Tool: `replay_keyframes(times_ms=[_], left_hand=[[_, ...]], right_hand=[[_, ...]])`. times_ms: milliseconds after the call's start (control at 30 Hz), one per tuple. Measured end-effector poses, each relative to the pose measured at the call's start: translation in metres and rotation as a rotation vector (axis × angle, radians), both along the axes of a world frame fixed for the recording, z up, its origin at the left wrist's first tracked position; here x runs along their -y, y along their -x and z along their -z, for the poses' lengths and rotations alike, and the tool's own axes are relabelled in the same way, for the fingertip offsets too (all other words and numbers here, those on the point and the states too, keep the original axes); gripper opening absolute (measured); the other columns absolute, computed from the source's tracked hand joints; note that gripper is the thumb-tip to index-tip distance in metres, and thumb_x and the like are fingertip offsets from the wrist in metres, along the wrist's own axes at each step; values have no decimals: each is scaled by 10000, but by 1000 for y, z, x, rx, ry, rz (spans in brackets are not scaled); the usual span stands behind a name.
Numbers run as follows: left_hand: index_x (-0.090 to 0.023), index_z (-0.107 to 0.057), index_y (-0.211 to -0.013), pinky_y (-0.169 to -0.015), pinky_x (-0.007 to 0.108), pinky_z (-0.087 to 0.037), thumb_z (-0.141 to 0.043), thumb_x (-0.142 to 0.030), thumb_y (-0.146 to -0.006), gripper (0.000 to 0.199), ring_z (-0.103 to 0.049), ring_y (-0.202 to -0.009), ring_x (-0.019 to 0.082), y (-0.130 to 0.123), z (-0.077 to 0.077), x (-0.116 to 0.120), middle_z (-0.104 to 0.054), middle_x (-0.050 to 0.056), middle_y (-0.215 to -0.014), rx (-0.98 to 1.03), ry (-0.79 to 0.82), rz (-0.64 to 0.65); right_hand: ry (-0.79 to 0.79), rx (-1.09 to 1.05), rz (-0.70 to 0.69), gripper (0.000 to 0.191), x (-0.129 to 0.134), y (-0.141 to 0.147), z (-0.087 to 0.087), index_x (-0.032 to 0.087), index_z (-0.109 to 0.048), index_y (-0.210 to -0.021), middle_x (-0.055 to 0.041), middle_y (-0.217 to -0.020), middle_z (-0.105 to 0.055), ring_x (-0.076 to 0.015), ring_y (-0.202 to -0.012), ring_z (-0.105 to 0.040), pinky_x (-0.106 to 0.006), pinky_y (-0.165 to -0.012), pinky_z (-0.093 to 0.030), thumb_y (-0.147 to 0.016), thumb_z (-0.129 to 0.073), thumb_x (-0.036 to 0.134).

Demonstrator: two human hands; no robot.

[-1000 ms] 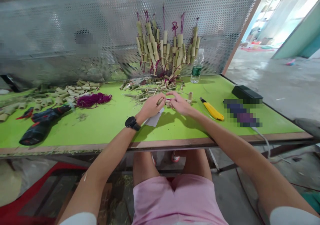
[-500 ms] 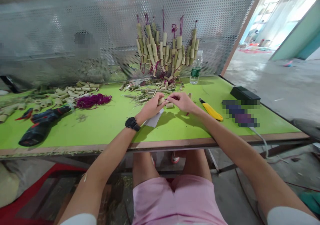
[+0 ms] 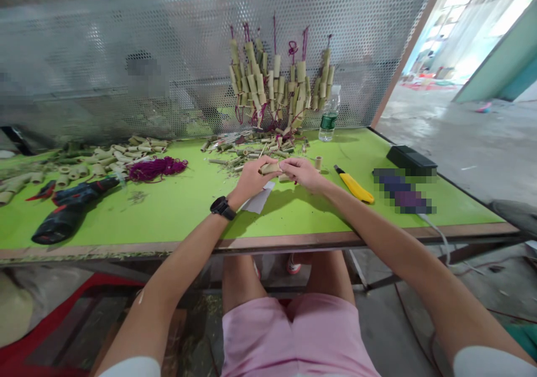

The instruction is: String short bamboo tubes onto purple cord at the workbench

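Observation:
My left hand (image 3: 252,177) is closed around a short bamboo tube (image 3: 271,168), held above the green tabletop. The fingertips of my right hand (image 3: 302,172) are pinched together against the tube's right end. A bit of purple cord (image 3: 296,182) shows just beneath the right fingers; its path between them is mostly hidden. Another bamboo piece (image 3: 286,178) lies under the hands, partly covered. Beyond the right hand a short tube (image 3: 318,162) stands upright. White paper (image 3: 258,199) lies below my left hand.
Bamboo offcuts (image 3: 251,154) lie behind the hands. Strung bamboo bundles (image 3: 277,83) hang on the perforated metal panel, beside a water bottle (image 3: 329,117). A yellow utility knife (image 3: 356,187) and black box (image 3: 411,159) are right; purple cord skein (image 3: 157,168) and cordless drill (image 3: 75,209) left.
My right hand has shifted slightly, its fingertips now meeting the tube's end. The tube shows more fully between the hands. The cord bit under the right hand sits farther left.

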State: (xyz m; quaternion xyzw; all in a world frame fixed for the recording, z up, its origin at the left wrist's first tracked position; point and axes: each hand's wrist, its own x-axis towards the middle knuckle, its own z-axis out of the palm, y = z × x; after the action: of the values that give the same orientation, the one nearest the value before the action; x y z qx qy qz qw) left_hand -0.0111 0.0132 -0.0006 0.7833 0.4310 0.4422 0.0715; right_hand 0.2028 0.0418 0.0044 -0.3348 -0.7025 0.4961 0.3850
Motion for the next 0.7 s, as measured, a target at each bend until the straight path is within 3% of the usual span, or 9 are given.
replay_keyframes(times_ms=[133,333,433,533,700], left_hand=[[-218,-810,-1103,-791,325,-555,-782,-631,-939,446,-749,-861,211,-2,0,2,-857,69,-1056,38,-38,-24],[-214,-829,-1103,-785,303,-574,-713,-590,-1007,405,-760,-834,191,-5,-1,7,-865,79,-1046,24,-101,-41],[-218,-789,-1210,-800,291,-589,-747,-596,-986,441,-770,-865,186,-6,1,6,-860,80,-1093,57,-99,-39],[-220,-714,-1317,-717,267,-582,-759,-658,-959,568,-753,-787,165,-7,2,6,-851,58,-1032,113,-79,-19],[-224,-762,-1190,-755,281,-602,-671,-704,-1002,524,-753,-814,161,-7,-1,10,-844,81,-1094,67,-159,3]], right_hand=[[111,-78,-72,547,2,-1,-1,198,-678,-857,53,-636,-452,-101,-578,-383,-250,-532,-285,-795,-847,714],[145,-104,-104,615,3,3,2,203,-714,-1020,65,-676,-463,-103,-584,-393,-247,-530,-283,-734,-915,709],[228,-171,-156,540,8,4,-3,205,-651,-940,79,-672,-372,-103,-585,-325,-253,-544,-254,-775,-909,650],[307,-240,-196,412,13,3,-11,226,-569,-875,63,-694,-345,-129,-610,-302,-275,-560,-275,-868,-829,545],[359,-278,-231,351,17,3,-17,239,-490,-830,46,-729,-315,-147,-640,-276,-291,-597,-296,-887,-745,473]])
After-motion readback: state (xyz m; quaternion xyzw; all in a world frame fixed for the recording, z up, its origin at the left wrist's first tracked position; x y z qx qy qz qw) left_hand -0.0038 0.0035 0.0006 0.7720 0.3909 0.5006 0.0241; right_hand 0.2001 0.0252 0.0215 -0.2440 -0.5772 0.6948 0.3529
